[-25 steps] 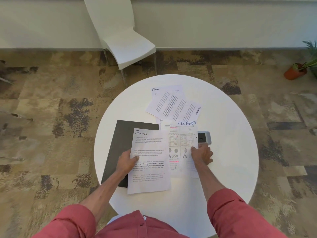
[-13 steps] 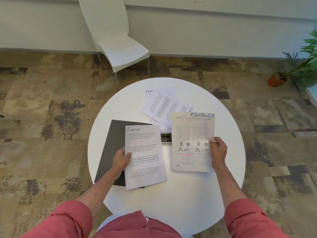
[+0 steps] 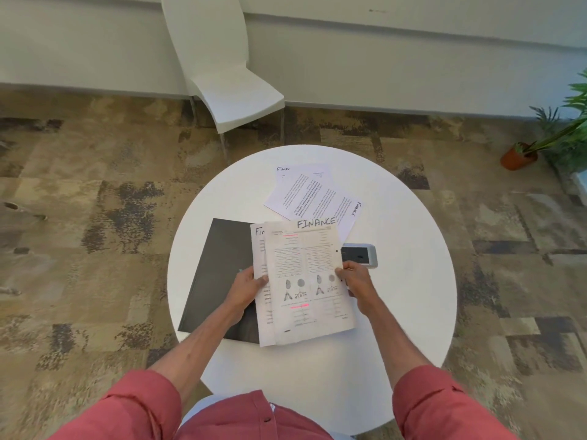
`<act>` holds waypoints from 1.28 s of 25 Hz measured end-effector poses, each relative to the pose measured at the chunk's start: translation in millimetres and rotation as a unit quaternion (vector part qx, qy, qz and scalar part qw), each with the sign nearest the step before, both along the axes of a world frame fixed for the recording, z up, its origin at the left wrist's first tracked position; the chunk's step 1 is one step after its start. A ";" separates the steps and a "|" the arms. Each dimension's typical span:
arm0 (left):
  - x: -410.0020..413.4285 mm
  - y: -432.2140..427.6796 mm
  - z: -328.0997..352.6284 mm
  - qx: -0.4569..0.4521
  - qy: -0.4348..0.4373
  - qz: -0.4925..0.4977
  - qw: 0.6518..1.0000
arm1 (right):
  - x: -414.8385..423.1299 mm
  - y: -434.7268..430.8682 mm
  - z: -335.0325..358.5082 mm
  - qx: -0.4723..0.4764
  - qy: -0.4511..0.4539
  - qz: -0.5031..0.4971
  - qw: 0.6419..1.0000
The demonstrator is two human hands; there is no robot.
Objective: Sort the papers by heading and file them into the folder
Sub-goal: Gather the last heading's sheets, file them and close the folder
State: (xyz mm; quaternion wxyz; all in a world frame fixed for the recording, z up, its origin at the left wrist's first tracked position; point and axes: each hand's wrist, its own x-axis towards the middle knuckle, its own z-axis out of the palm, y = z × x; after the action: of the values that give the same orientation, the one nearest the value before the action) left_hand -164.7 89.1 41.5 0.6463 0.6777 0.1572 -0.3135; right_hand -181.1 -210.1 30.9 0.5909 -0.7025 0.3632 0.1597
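My right hand pinches the right edge of a sheet headed FINANCE with diagrams and pink marks. That sheet lies over a second text sheet, also headed Finance, whose left edge my left hand grips. Both sheets hang over the right part of a closed dark folder on the round white table. Two more Finance sheets lie overlapped at the table's far side.
A grey socket box is set in the table just right of the held sheets. A white chair stands beyond the table by the wall. A potted plant sits on the carpet at the far right.
My right hand lifted the diagram sheet off the table and carried it left onto the text sheet held by my left hand. The two sheets now overlap above the folder.
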 end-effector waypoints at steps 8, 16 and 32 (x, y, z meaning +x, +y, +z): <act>6.2 -2.3 -9.9 0.044 0.009 0.020 0.999 | 3.6 31.5 -19.2 0.048 -0.033 0.030 0.998; 15.3 20.2 -38.7 0.110 0.003 0.002 0.994 | 45.7 -2.6 -41.6 -0.234 -0.001 0.098 0.967; 17.8 44.8 -41.5 0.097 0.042 0.064 0.992 | 133.3 0.8 -73.1 -0.610 -0.029 0.451 0.651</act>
State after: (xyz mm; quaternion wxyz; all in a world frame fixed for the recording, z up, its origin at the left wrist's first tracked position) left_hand -146.9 133.9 -0.1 0.5889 0.7120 0.2576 -0.2828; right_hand -47.8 -209.3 -42.3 -0.1049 -0.9861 -0.0002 0.1285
